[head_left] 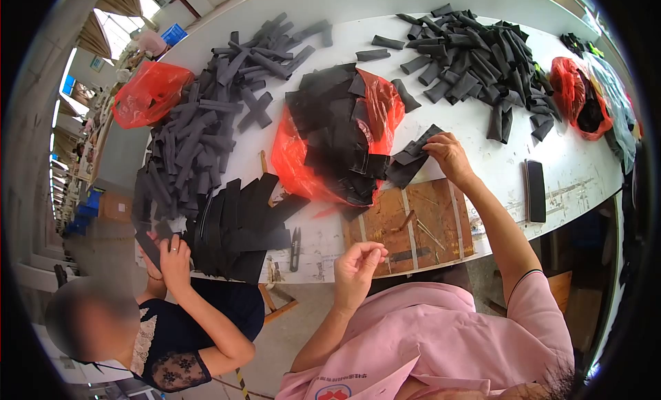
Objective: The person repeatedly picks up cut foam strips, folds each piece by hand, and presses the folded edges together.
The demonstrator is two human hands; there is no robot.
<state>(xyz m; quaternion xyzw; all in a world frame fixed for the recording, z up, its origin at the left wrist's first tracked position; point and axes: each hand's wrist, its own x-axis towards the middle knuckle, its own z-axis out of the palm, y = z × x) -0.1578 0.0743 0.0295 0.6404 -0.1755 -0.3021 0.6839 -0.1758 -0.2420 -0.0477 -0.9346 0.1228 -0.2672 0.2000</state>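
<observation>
My right hand (447,153) reaches forward with its fingers pinched on a flat black fabric piece (416,152), which lies with others beside the red bag. My left hand (359,266) is raised near the table's front edge, with thumb and fingertips together; anything between them is too small to make out. Before my hands sits a brown wooden board (420,228) with pale strips and a thin metal tool (430,233) on it. Left of the board, an open red plastic bag (292,155) holds a heap of black fabric pieces (337,124).
Piles of rolled dark pieces lie at the left (193,124) and back right (475,56). A phone (534,191) rests on the right. Snips (295,249) lie near a co-worker, whose hands (172,259) hold dark fabric. Another red bag (582,97) stands far right.
</observation>
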